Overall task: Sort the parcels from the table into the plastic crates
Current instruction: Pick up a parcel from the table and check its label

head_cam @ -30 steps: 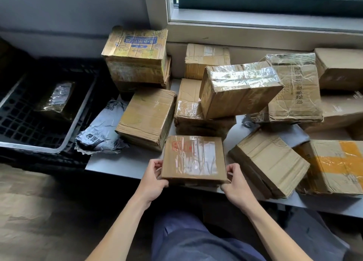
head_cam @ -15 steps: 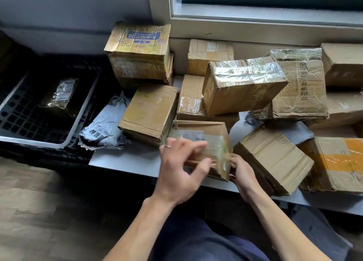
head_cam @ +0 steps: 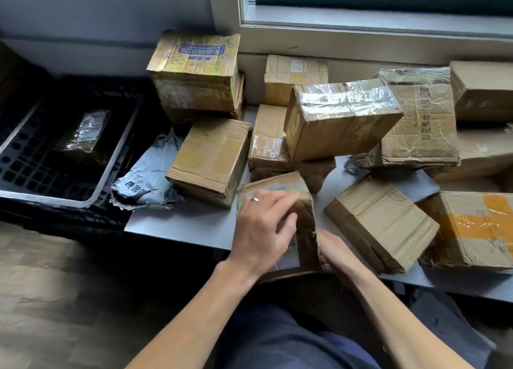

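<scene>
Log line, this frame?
left hand: presses small brown cardboard parcel | right hand: grips its lower edge | black plastic crate: one taped parcel

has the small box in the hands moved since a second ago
Yes. The small box lay flat at the front edge of the table; now it is tipped up on end at that same edge.
</scene>
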A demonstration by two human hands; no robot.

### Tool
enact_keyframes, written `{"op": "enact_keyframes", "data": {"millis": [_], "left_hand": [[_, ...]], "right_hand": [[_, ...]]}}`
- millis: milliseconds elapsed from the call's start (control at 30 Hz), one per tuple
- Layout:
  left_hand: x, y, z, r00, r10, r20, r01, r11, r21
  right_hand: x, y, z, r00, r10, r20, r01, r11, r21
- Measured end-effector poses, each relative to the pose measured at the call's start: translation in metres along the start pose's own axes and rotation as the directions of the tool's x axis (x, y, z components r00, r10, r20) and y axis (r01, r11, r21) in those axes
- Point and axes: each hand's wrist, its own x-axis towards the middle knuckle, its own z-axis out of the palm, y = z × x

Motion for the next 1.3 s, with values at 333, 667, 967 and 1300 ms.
{"op": "enact_keyframes", "data": {"millis": [333,667,967,1300], "left_hand": [[0.003,-0.079,0.020,0.836,-0.308,0.455,0.210,0.944,0.253],[-0.062,-0.073,0.011,0.747,-0.653,0.121,0.664,0.728,-0.173],[-0.059,-0.062,0.040,0.503,-0.793,0.345,0.821,0.313,-0.477],[-0.065,-0.064,0.042,0.521,-0.782,0.342,0.789,0.289,-0.542]], "right_hand": [[-0.017,0.009,0.011,0.998,0.065,-0.004,-0.065,0.997,-0.046],[-0.018,-0.032,0.021,0.958,-0.261,-0.122,0.256,0.965,-0.052],[-0.014,-0.043,0.052,0.944,-0.331,-0.012,0.330,0.943,-0.042],[-0.002,-0.027,0.057,0.909,-0.411,-0.064,0.404,0.909,-0.105]]}}
